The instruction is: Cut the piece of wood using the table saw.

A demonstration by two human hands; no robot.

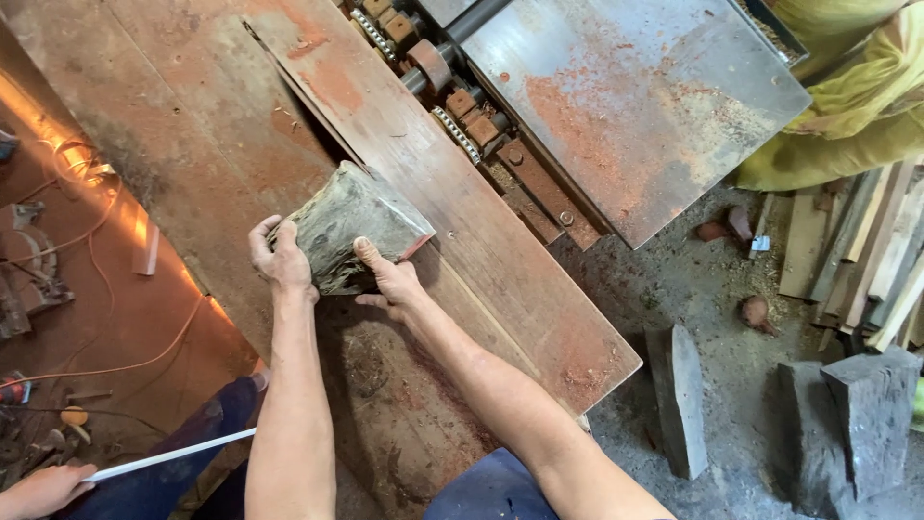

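Where sawdust coats the machine table (pixel 539 250), both hands grip wood block (pixel 354 226).

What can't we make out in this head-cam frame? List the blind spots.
- Underside and near face of the wood block: covered by the left hand and right hand.
- Saw blade in the table slot: not visible from above.
- Another person's hand with a white strip: cut off by the bottom-left edge.
- Person in yellow clothing: cut off by the top-right edge.
- Small items on the floor at left: too small and glare-washed.
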